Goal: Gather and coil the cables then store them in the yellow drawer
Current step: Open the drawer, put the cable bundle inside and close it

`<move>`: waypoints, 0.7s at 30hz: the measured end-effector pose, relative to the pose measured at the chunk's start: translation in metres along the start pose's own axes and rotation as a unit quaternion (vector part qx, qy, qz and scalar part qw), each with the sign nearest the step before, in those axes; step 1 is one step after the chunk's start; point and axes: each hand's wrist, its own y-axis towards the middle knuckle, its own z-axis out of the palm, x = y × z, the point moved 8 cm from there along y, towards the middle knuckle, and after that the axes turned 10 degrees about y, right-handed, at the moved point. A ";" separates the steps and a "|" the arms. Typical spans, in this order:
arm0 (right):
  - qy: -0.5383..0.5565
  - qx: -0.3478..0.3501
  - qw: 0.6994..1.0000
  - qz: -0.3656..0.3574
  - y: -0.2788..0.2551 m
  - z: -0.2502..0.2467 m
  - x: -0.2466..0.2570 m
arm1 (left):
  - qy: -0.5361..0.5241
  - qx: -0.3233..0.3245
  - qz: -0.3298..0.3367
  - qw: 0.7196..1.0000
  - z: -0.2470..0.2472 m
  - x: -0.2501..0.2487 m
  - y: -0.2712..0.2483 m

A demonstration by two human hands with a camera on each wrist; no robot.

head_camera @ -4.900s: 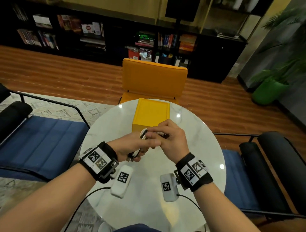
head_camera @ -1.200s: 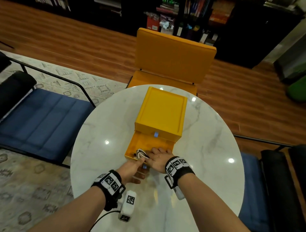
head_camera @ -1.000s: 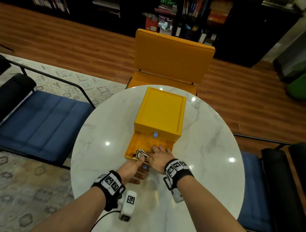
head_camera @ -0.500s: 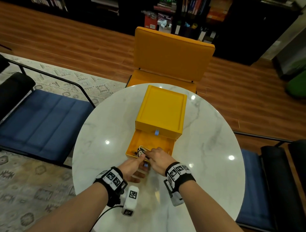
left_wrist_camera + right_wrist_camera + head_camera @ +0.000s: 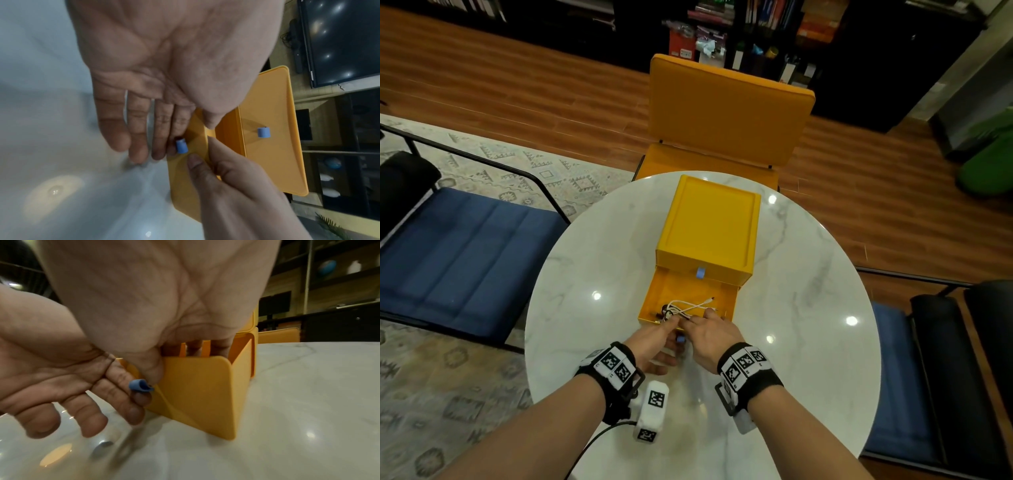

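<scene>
The yellow drawer box (image 5: 710, 226) stands on the round marble table (image 5: 585, 257) with its lower drawer (image 5: 685, 287) pulled out toward me. A black and white cable bundle (image 5: 688, 306) lies in the drawer, and its white end has sprung loose toward the right. My left hand (image 5: 669, 327) is at the drawer's front wall (image 5: 185, 178). Its fingers (image 5: 139, 138) are straight beside the blue knob (image 5: 182, 146), and its thumb lies over the rim. My right hand (image 5: 705, 320) reaches over the same wall (image 5: 201, 394), fingertips on the cables, thumb on the outside.
A yellow chair (image 5: 726, 113) stands behind the table. Blue-cushioned chairs stand at the left (image 5: 458, 246) and the right (image 5: 893, 394). The upper drawer is shut and has its own blue knob (image 5: 700, 273). Dark shelves line the far wall.
Both hands held the coiled cables over the drawer's front half a second ago. The bundle now lies in the drawer, its white end uncoiled, and the hands sit at the front wall.
</scene>
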 end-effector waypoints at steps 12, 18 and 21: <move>-0.004 -0.056 0.998 0.038 0.031 -0.024 -0.026 | 0.343 -0.293 0.305 0.839 -0.090 -0.105 -0.069; -0.013 -0.076 0.995 0.065 0.033 -0.025 -0.028 | 0.507 -0.237 0.333 0.759 -0.087 -0.182 -0.030; -0.003 -0.122 0.989 0.086 0.037 -0.038 -0.034 | 0.512 -0.248 0.353 0.743 -0.090 -0.187 -0.025</move>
